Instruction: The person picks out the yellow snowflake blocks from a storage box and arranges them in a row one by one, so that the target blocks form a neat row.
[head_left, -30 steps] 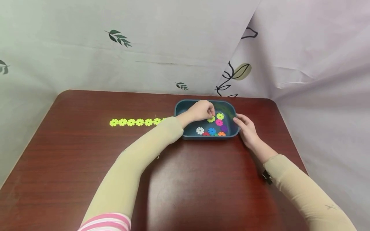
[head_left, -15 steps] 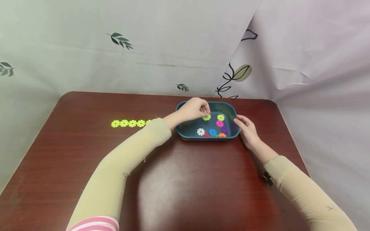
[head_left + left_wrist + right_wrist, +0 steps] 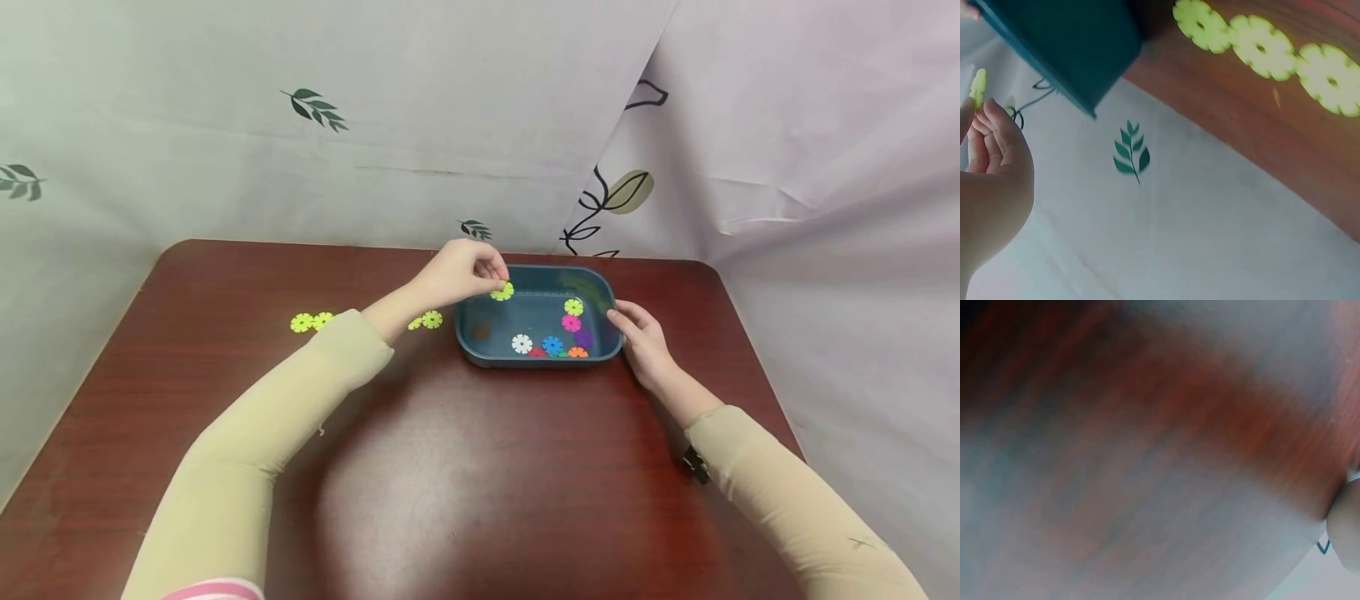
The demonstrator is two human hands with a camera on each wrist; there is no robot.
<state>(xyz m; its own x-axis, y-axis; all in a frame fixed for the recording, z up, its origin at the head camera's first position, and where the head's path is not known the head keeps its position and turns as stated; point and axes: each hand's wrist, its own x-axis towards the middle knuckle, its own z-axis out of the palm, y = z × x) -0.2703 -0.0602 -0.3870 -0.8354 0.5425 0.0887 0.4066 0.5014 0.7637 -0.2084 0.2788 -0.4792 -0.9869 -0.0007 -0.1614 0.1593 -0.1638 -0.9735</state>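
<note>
My left hand pinches a yellow-green notched plastic disc between thumb and fingertips, over the left part of a dark blue tub. In the left wrist view the same disc stands edge-on at the fingertips. My right hand grips the tub's right end, thumb at the rim. Inside the tub lie several notched discs: a yellow-green one, a pink one, a white one, a blue one and others along the near wall.
A row of yellow-green discs lies left of the tub on the brown table, its middle hidden by the left forearm. Three of them show joined in the left wrist view. A pale curtain hangs right behind the table.
My left hand has moved left and slightly up with the yellow-green disc, from the tub's middle to near its left rim. The right hand stays on the tub.
</note>
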